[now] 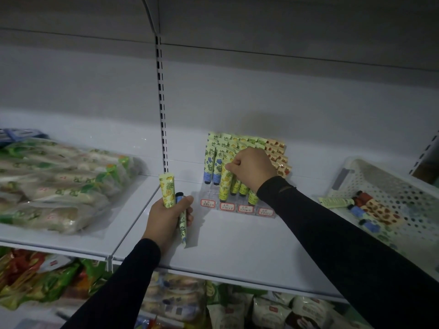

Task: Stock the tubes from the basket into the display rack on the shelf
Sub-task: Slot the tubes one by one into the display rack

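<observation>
A clear display rack (237,207) with red price labels stands at the back of the white shelf (237,245), filled with several upright tubes in blue, yellow, green and red prints. My right hand (251,168) is closed around a yellow pineapple tube (224,186) that stands in the rack's front row. Left of the rack, my left hand (166,219) grips two tubes: a yellow one (167,191) pointing up and a blue-capped one (182,224) pointing down. The white perforated basket (389,186) at the right holds several more tubes (370,207).
Bagged green-and-white packaged goods (59,181) fill the shelf's left section. A slotted upright post (162,110) divides the back wall. Snack packets (190,305) lie on the lower shelf below.
</observation>
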Motion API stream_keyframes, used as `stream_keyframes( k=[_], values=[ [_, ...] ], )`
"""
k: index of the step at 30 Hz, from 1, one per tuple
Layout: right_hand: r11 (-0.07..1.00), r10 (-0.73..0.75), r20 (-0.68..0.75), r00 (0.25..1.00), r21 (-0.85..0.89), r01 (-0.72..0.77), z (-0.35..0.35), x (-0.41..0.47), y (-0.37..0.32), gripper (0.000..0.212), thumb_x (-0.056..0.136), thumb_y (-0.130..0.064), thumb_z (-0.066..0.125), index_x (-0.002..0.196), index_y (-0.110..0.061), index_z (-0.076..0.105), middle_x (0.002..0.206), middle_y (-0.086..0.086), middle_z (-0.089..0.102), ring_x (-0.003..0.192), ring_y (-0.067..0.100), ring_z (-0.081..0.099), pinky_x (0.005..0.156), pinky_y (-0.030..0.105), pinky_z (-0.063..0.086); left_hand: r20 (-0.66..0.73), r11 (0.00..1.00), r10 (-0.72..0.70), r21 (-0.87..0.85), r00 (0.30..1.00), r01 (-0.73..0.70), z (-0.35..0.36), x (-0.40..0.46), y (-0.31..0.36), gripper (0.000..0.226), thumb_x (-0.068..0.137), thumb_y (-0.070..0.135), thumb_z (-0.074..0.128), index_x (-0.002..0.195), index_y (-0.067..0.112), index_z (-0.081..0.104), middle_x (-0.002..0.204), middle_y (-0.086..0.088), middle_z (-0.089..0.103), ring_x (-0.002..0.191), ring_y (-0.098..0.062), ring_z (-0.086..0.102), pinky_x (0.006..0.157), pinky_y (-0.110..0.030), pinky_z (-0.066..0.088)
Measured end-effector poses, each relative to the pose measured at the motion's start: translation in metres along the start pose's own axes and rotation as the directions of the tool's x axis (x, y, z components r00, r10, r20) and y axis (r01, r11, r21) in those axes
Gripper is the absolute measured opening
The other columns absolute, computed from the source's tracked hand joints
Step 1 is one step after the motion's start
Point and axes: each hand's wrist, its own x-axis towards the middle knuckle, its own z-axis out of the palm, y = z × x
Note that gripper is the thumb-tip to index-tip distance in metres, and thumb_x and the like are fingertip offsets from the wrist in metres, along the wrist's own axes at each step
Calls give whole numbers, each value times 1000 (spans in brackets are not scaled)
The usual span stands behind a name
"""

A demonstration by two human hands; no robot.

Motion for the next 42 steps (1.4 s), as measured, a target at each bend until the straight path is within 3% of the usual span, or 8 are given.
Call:
stream_keyframes(
  k=[8, 11, 18, 24, 28, 31, 34, 42],
  values=[
    [996, -13, 8, 1000, 90, 12, -2, -9, 1, 47, 93, -32, 61, 54, -10, 47, 52, 10, 46, 62, 32, 66, 78, 33, 54, -3, 1000, 0, -5, 1000, 0, 1, -2, 2, 12, 90, 6, 69, 84, 5, 58, 65, -13, 58, 50, -22, 53, 48, -29, 48],
    [995, -15, -32, 999, 96, 18, -6, -11, 2, 53, 94, -33, 60, 50, -11, 41, 48, 5, 40, 46, 25, 48, 80, 30, 51, 0, 1000, -2, -6, 1000, 2, 1, -2, 2, 11, 90, 7, 69, 85, 5, 59, 66, -14, 58, 51, -22, 53, 48, -29, 48],
    [983, -53, -149, 987, 167, 78, -12, -25, 2, 46, 95, -38, 57, 70, -2, 67, 63, 13, 66, 64, 26, 63, 68, 24, 49, 23, 995, -68, -71, 997, 69, -3, 1, 3, 13, 94, 15, 64, 99, 4, 62, 72, -13, 60, 57, -23, 58, 52, -29, 50],
    [953, -122, 110, 986, 290, 85, -13, -51, -8, 37, 91, -46, 61, 86, -12, 73, 80, 4, 71, 73, 17, 66, 74, 35, 56, 154, 996, -43, -75, 987, 55, 18, -8, 21, 5, 89, 11, 69, 92, 9, 66, 69, -4, 63, 63, -19, 63, 68, -33, 54],
    [944, -132, 380, 916, 331, -1, -8, -69, -10, 45, 80, -58, 67, 105, -20, 70, 100, -6, 71, 86, 3, 66, 76, 23, 54, 131, 986, -38, -153, 991, 58, 40, -13, 36, 8, 92, 14, 66, 85, 10, 65, 75, -7, 70, 69, -17, 68, 66, -29, 57],
    [971, -174, 440, 881, 227, 79, -2, -74, -3, 30, 81, -49, 72, 90, -21, 69, 86, -9, 70, 72, 0, 62, 64, 19, 48, 93, 979, -36, -196, 995, 54, 49, -15, 38, 10, 91, 21, 68, 87, 12, 66, 86, -11, 74, 82, -19, 72, 79, -35, 58],
    [964, -149, 421, 895, 263, 37, -5, -76, 6, 28, 89, -34, 68, 76, -9, 63, 77, 4, 72, 73, 17, 71, 66, 37, 58, 83, 985, -39, -163, 996, 52, 52, -17, 38, 15, 94, 28, 65, 93, 13, 67, 96, -10, 76, 87, -21, 72, 85, -37, 57],
    [930, -90, 213, 973, 367, 6, -29, -67, 21, 35, 91, -31, 67, 68, -5, 61, 57, -4, 56, 45, -3, 48, 50, 14, 38, 48, 991, -76, 116, 996, 70, 35, -21, 30, 28, 94, 37, 64, 87, 10, 63, 64, -5, 55, 52, -15, 45, 47, -23, 39]
  ],
)
